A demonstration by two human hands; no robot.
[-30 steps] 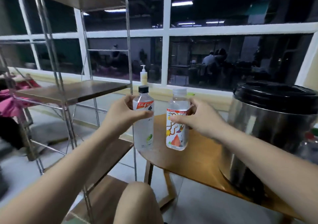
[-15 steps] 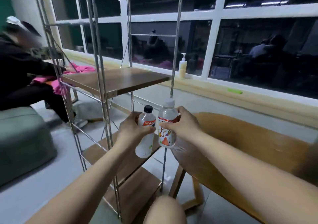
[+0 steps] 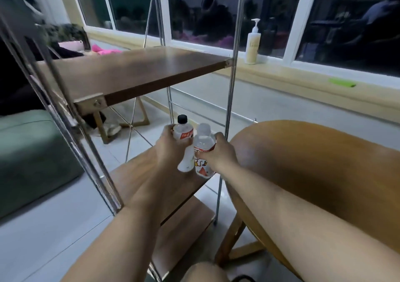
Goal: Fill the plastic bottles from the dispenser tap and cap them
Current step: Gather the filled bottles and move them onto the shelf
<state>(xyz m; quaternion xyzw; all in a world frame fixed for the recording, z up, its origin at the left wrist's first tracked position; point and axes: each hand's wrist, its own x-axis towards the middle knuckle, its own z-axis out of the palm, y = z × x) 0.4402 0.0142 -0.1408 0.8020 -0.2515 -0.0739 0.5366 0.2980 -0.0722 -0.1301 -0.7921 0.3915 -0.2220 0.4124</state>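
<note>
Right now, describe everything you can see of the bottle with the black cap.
The black-capped bottle is small and made of clear plastic. Its black screw cap is on, and a white-and-red label wraps its shoulder. It stands nearly upright, leaning slightly. The left hand grips its middle and hides much of the body. Its pale base is over the lower shelf, but contact there is unclear. The second bottle, in the right hand, is close beside it.
</note>
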